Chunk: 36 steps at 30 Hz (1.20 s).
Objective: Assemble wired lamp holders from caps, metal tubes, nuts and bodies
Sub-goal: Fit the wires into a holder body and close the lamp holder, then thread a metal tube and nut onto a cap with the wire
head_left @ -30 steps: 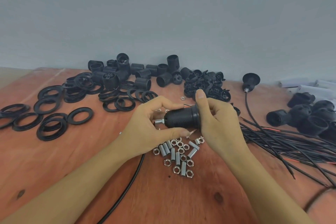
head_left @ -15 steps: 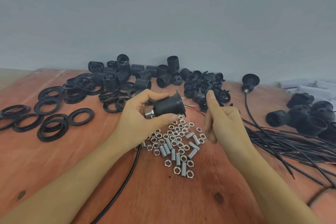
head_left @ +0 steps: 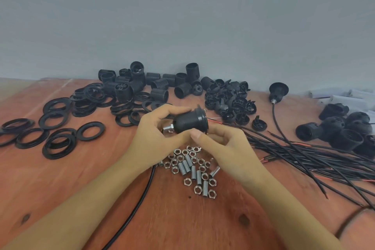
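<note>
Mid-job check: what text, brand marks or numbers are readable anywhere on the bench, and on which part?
Pale moulded marking on one black lamp holder body in the back pile: two short lines, too blurred to read.
Held lamp holder: no marking visible.
Elsewhere on the table: no readable text.

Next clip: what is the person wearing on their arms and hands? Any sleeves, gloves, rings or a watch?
Nothing is worn that shows. The left hand and right hand are ungloved, with no rings in view. The left forearm and right forearm are uncovered all the way to the picture's lower edge: no sleeve, watch or bracelet.
</note>
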Motion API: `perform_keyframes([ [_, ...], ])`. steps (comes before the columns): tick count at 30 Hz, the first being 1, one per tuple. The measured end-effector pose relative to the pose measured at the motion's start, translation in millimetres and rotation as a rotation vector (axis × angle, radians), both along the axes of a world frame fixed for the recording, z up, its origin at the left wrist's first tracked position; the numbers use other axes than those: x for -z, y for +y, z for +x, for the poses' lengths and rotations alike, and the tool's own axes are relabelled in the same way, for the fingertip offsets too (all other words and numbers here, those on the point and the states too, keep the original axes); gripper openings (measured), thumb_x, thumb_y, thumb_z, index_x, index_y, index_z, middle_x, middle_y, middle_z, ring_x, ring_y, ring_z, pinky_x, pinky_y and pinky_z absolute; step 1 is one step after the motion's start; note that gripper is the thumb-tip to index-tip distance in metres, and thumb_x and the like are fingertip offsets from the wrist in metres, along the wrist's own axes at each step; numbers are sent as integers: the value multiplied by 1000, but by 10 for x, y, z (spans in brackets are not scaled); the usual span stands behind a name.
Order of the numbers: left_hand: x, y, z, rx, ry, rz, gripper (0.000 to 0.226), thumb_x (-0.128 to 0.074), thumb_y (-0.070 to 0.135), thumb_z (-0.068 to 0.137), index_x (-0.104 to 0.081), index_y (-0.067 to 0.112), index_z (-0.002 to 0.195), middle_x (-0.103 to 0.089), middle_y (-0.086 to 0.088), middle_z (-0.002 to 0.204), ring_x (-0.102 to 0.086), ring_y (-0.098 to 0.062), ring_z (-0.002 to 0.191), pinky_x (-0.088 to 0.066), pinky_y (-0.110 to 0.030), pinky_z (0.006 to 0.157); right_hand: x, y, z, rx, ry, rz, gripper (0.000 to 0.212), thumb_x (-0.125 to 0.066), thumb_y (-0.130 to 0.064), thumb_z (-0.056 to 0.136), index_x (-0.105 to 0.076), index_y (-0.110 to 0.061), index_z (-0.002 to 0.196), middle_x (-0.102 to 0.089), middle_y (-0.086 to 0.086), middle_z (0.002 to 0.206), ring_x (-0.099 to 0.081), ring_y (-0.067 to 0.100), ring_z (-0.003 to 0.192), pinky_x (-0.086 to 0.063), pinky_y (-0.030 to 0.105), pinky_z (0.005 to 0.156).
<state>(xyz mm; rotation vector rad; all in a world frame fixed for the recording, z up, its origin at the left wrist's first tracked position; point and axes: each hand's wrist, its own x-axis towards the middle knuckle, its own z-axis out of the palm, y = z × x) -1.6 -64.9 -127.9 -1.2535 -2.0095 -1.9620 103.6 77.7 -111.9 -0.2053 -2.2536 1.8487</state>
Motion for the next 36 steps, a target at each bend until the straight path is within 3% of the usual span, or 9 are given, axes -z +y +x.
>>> perform_keyframes([
  [7, 44, -21, 37, 180, 15, -94, 42, -67, 29, 84, -62, 25, 126, -74, 0, 87, -68, -13, 64, -53, -23, 55, -91, 92, -27, 170, 81, -560, 60, -66, -53, 72, -63, -11, 114, -76, 10, 97, -74, 25, 85, -61, 33, 67],
  [11, 76, -55, -62, -49, 270, -175, 25, -65, 28, 88, -70, 25, 112, -71, 9, 96, -66, -15, 65, -53, -23, 54, -278, 349, 2, 364, 80, -781, 55, -51, -67, 80, -57, -15, 97, -67, 1, 63, -55, 11, 38, -43, 20, 33],
  [15, 98, -111, -200, -196, 451, -258, 24, -61, 31, 89, -73, 18, 104, -67, 11, 94, -65, -8, 67, -53, -21, 59, -546, 868, 54, 328, 57, -686, 52, -44, -64, 92, -48, -12, 96, -62, -2, 61, -28, 0, 29, -17, 12, 24],
  [18, 88, -155, -278, -308, 511, -277, 23, -59, 32, 89, -74, 19, 99, -66, 13, 94, -64, -5, 69, -55, -27, 60, -680, 1241, 15, 536, 115, -385, 39, -61, -41, 95, -49, -22, 127, -72, 2, 72, -43, 4, 36, -22, 12, 30],
  [21, 81, -219, -352, -415, 506, -318, 21, -58, 32, 88, -74, 20, 96, -67, 15, 95, -63, -4, 72, -55, -34, 61, -522, 1580, -73, 763, 133, -32, 59, -62, -21, 96, -36, -29, 148, -65, 3, 82, -59, 11, 53, -33, 15, 34],
  [24, 68, -271, -436, -491, 453, -396, 22, -58, 35, 85, -74, 22, 95, -67, 14, 94, -64, -8, 76, -56, -38, 69, -225, 1922, -148, 847, 26, 146, 50, -53, -3, 92, -45, -14, 140, -58, 13, 84, -57, 27, 68, -42, 25, 47],
  [28, 111, -271, -515, -477, 470, -572, 23, -71, 31, 85, -75, 18, 103, -69, 6, 110, -64, -20, 99, -47, -45, 91, -26, 2156, -206, 905, -139, 221, 63, -53, 0, 90, -33, -9, 149, -54, 22, 129, -52, 27, 99, -46, 41, 82],
  [30, 143, -258, -513, -453, 507, -656, 23, -75, 30, 83, -76, 21, 104, -68, 6, 116, -61, -21, 105, -43, -43, 93, -15, 2192, -222, 922, -148, 282, 61, -55, 2, 89, -34, -5, 146, -54, 25, 132, -54, 32, 105, -47, 49, 92],
  [36, 145, -262, -520, -445, 519, -706, 19, -71, 34, 86, -77, 27, 103, -67, 6, 118, -56, -19, 108, -39, -42, 96, -108, 2050, -270, 791, -219, 455, 56, -43, -7, 88, -41, -8, 143, -51, 22, 132, -51, 39, 107, -39, 37, 81],
])
